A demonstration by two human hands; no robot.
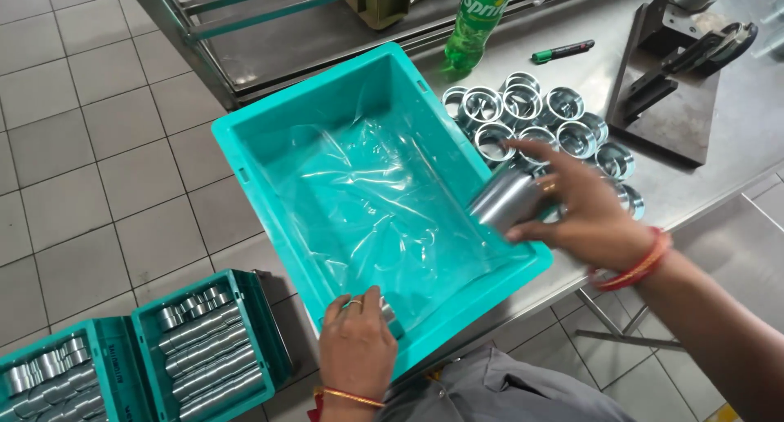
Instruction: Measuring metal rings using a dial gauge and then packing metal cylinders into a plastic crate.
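Metal sleeves (508, 200) above steel table (735, 136).

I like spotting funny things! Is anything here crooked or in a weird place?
Yes. The teal crate sits crooked, with its near corner sticking out past the metal table edge; the left hand rests on that rim. A green plastic bottle stands among the metal rings. Nothing looks spilled or broken.

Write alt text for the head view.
The right hand holds a metal sleeve over a teal crate lined with clear plastic, while the left hand grips the crate's near rim. More metal rings lie on the steel table beside it.
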